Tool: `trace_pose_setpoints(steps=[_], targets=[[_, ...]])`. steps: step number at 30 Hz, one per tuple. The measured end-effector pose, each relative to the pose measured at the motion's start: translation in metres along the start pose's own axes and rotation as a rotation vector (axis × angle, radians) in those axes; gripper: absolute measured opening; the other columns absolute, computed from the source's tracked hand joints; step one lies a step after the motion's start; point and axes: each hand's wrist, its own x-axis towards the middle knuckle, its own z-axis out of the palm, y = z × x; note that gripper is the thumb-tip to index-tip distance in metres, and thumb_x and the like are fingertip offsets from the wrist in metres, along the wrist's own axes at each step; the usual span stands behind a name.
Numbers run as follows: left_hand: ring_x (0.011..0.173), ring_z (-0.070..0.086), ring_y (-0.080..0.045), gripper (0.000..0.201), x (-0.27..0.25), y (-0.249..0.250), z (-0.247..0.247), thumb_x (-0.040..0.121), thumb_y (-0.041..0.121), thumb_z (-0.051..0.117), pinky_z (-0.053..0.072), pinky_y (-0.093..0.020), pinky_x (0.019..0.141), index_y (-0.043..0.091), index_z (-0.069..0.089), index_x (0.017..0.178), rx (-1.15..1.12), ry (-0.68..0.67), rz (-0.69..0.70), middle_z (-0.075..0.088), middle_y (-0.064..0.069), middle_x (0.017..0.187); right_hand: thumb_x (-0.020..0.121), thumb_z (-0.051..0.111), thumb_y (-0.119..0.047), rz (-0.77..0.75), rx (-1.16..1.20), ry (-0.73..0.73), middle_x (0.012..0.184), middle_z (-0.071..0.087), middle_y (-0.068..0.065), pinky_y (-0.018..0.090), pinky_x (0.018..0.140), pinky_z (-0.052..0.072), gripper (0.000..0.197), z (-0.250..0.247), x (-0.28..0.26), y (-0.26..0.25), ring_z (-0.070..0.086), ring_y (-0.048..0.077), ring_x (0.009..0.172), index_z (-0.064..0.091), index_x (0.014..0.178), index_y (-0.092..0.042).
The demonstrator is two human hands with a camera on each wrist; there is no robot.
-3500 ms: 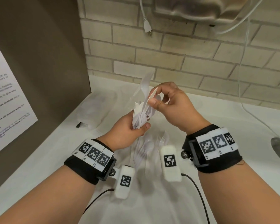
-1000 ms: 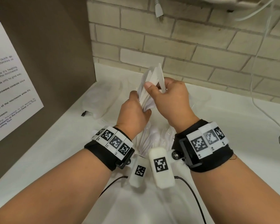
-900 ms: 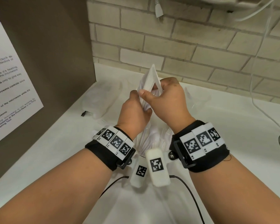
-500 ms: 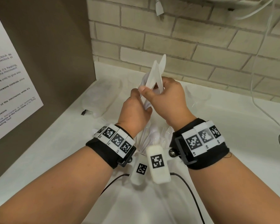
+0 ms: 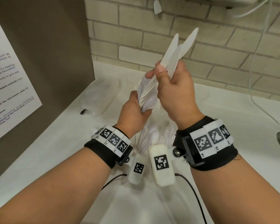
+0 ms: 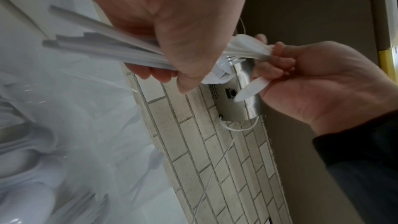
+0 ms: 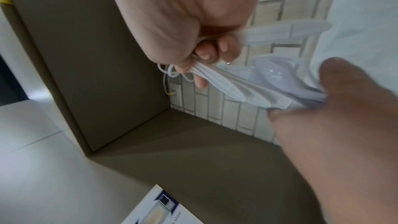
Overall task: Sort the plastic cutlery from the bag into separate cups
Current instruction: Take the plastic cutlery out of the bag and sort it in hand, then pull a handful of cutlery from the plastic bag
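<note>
**me:** Since half a second ago, right hand (image 5: pixel 174 92) has come up and away from the left, so the knives (image 5: pixel 176 50) are sliding further out of the bunch. Before, both fists were pretty much pressed together.

**other:** what's the left doing?

**me:** Left hand (image 5: pixel 132 117) sits lower, fingers curled tight round the bundle (image 5: pixel 148 94) of mixed white cutlery. From the left wrist view I can see fork tines (image 6: pixel 234 60) poking out of it, and the right wrist view shows a spoon bowl (image 7: pixel 273 72) in there too.

**other:** and the knives, how do they look?

**me:** Plain white plastic, matte, thin flat blades with rounded tips. Three or so, fanned a bit, tips pointing up and to the right against the brick wall (image 5: pixel 217 50). My right thumb and fingers pinch them around the middle, handle ends still down in the left fist's bundle.

**other:** where's the rest of the stuff?

**me:** More white cutlery lies in the clear bag (image 5: pixel 153 136) on the white counter (image 5: pixel 55 143), right under my wrists. Forks and spoons mostly, hard to count through the plastic. Some clear plastic thing (image 5: pixel 99 97) lies in the far left corner, can't tell if it's the cups. Everything's white on white, so edges blur a lot.
</note>
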Motion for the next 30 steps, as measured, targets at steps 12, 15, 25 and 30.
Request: trace_pose_setpoints(steps=[12, 15, 25, 30], targets=[[0.07, 0.058, -0.015, 0.034, -0.003, -0.013, -0.02, 0.087, 0.035, 0.059, 0.047, -0.03, 0.074, 0.007, 0.055, 0.106, -0.468, -0.244, -0.202, 0.06, -0.001, 0.071, 0.101, 0.038, -0.009, 0.019, 0.507, 0.163, 0.069, 0.062, 0.001, 0.025, 0.049, 0.034, 0.01, -0.035, 0.072, -0.016, 0.045, 0.011, 0.054, 0.048, 0.101, -0.009], [0.072, 0.057, -0.013, 0.007, 0.002, -0.02, -0.03, 0.094, 0.012, 0.056, 0.049, -0.029, 0.078, 0.009, 0.059, 0.099, -0.712, -0.259, -0.291, 0.058, 0.003, 0.076, 0.099, 0.04, -0.012, 0.032, 0.484, 0.094, 0.07, 0.063, -0.001, 0.026, 0.053, 0.037, 0.007, -0.011, 0.101, 0.02, 0.053, 0.014, 0.064, 0.047, 0.1, -0.011], [0.075, 0.054, -0.018, 0.011, 0.033, -0.046, -0.056, 0.094, 0.009, 0.053, 0.045, -0.039, 0.088, 0.013, 0.063, 0.09, -0.787, -0.087, -0.466, 0.058, 0.002, 0.074, 0.098, 0.04, -0.016, 0.031, 0.231, 0.033, 0.078, 0.064, -0.006, 0.035, 0.091, 0.046, 0.012, 0.084, 0.163, 0.108, 0.064, 0.022, 0.094, 0.05, 0.105, -0.018], [0.07, 0.052, -0.016, 0.013, 0.041, -0.058, -0.059, 0.094, 0.007, 0.051, 0.042, -0.033, 0.081, 0.014, 0.061, 0.089, -0.909, -0.13, -0.485, 0.056, 0.004, 0.068, 0.098, 0.039, -0.01, 0.242, 0.133, 0.053, 0.091, 0.064, -0.007, 0.017, 0.071, 0.041, 0.027, 0.096, 0.169, 0.148, 0.058, 0.002, 0.083, 0.049, 0.123, -0.011]])
